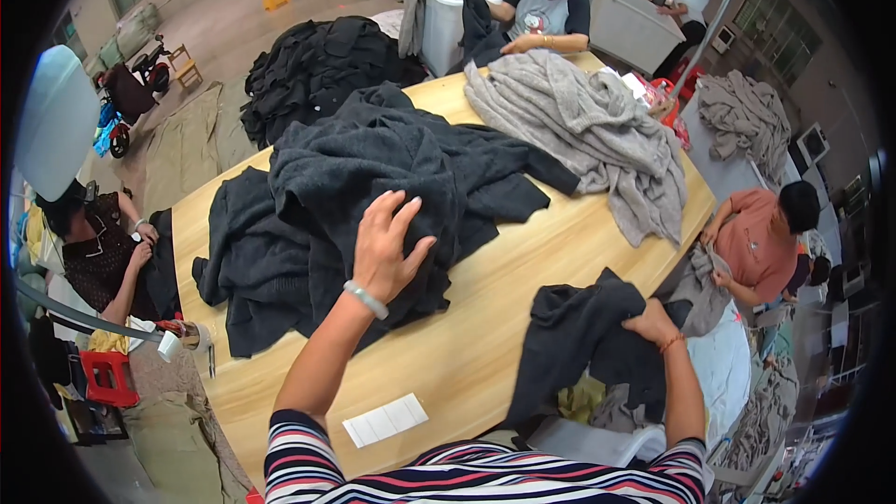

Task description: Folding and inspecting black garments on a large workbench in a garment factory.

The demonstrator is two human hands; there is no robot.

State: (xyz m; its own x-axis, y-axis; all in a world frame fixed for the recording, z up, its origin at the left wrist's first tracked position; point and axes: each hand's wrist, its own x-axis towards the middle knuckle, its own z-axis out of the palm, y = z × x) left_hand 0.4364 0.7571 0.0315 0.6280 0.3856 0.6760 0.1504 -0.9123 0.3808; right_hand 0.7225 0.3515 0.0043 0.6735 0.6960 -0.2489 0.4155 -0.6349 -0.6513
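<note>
My left hand (383,247) reaches over a heap of dark grey knitted sweaters (373,159) on the wooden table, fingers spread, lying on or just above the cloth. My right hand (651,325) is closed on a dark grey knitted garment (579,327) at the table's near right edge. This garment hangs partly over the edge, above a pale bin (597,443). A white paper strip (385,421) lies on the table by my left forearm.
Light grey knitwear (588,131) is piled at the table's far right. Co-workers sit at the left (107,252), the far side (551,19) and the right (761,243), handling garments. A black clothing heap (327,70) stands beyond the table (504,289). A red stool (109,379) is at lower left.
</note>
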